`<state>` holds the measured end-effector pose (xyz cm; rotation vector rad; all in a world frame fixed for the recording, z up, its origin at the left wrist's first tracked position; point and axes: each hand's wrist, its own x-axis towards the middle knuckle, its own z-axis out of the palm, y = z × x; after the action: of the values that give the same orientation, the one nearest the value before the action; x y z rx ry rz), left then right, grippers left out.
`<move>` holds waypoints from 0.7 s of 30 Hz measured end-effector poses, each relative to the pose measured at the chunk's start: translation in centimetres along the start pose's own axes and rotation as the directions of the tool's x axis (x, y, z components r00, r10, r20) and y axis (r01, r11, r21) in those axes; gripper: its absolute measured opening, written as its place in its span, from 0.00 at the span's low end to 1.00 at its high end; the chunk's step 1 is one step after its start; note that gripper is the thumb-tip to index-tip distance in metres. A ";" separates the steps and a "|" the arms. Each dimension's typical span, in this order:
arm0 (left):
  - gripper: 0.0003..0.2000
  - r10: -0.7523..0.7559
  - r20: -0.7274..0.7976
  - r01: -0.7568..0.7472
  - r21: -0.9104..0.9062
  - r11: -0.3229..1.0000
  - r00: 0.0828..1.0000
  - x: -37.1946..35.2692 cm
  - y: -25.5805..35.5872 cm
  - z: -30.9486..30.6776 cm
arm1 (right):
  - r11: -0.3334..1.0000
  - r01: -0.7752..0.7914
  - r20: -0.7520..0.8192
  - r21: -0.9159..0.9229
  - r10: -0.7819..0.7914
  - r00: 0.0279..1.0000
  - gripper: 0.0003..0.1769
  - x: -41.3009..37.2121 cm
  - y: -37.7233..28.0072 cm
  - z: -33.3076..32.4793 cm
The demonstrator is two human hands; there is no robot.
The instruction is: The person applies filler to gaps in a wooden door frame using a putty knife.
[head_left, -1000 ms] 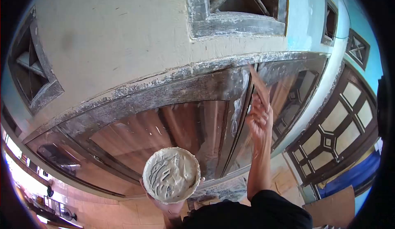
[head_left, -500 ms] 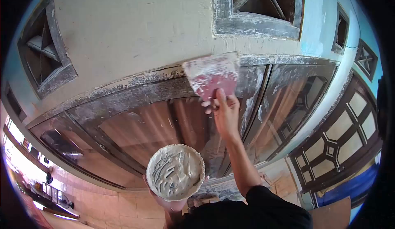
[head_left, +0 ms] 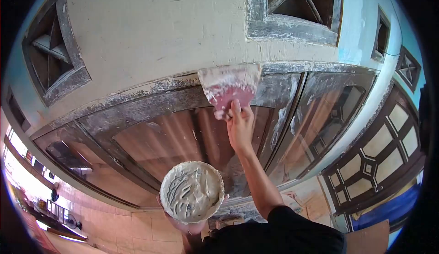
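In my right hand [head_left: 240, 126] is a wide putty knife [head_left: 231, 87], its reddish blade smeared with pale filler. My thumb presses on the blade's near face, and its broad edge lies along the lower border of the wall [head_left: 155, 34], just over the window frame's top. Whether the edge touches the wall is hard to tell. Low in the view, my left hand [head_left: 194, 228] supports a round tub of putty [head_left: 192, 192] from beneath and the sides. The creamy putty inside has ridges and scrape marks. Most of my left fingers are hidden under the tub.
A worn wooden window frame [head_left: 151, 102] with glass panes spans the view below the wall. Square vents with crossed bars, one a weathered vent [head_left: 292, 31], sit higher up. A panelled door [head_left: 375, 149] stands at right, and floor tiles [head_left: 151, 229] show below left.
My right hand and the putty knife have shifted slightly left and a little down along the frame's top edge. The tub has moved slightly left in view.
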<state>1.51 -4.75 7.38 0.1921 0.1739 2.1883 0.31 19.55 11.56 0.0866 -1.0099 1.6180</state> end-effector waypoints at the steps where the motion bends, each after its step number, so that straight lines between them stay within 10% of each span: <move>1: 0.30 -0.003 -0.001 0.003 0.001 1.000 1.000 -0.1 0.0 -0.3 | 1.000 0.001 0.010 -0.010 0.000 1.000 0.13 0.7 0.4 -0.1; 21: 0.32 0.013 -0.036 -0.012 0.033 0.999 0.999 0.4 0.7 -2.1 | 0.995 -0.061 -0.084 -0.082 0.054 0.995 0.14 -1.2 0.1 -1.7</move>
<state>0.30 -4.92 5.49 0.1721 0.2295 2.2036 1.40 19.70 9.80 -0.0659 -1.0239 1.6153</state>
